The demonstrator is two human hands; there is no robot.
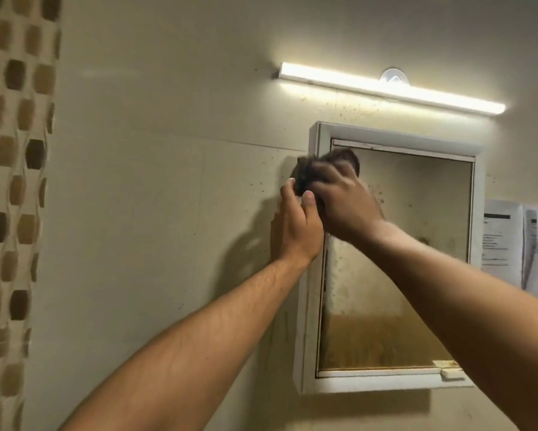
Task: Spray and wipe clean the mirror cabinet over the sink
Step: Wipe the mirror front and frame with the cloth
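I see the dark cloth point(339, 158) bunched at the upper left corner of the cabinet point(386, 132). My left grip point(295, 225) pinches its lower edge, and my right grip point(345, 209), blurred, curls over it. The cloth looks soft and light. I would hold it bunched and press gently, because the glass is fragile.

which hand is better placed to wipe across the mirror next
Right. The right hand lies over the dark cloth at the top left corner of the mirror; the left hand only pinches its edge by the cabinet frame.

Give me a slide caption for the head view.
Left hand and right hand hold a dark cloth at the upper-left corner of the mirror cabinet, under a light bar.
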